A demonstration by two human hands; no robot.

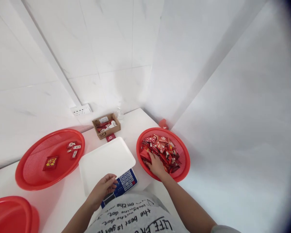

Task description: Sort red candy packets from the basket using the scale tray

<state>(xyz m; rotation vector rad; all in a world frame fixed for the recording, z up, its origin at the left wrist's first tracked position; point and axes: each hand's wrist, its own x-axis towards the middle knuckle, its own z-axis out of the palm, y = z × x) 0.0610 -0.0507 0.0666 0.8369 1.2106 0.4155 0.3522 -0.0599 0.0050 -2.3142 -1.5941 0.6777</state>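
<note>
My right hand (156, 165) reaches into a red mesh basket (186, 152). Its fingers are apart and touch the heap of small red wrapped packets (168, 155) inside, beside a plain red packet (145, 154). My left hand (104, 188) hovers over the near edge of a digital scale, fingers loosely curled with a gap to the thumb and nothing visible between them. The scale carries a white tray (106, 158), flat and bare. Part of its blue keypad (126, 181) shows beside my left hand; the hand and my shirt cover the rest.
A large red basket (20, 174) at left holds a red packet (50, 162) and several small ones. Another red basket (9, 215) stands nearer. Behind the scale is a cardboard box (108, 132) of packets, with one red packet (111, 137) beside it. Walls border the table; a socket (81, 110) is mounted there.
</note>
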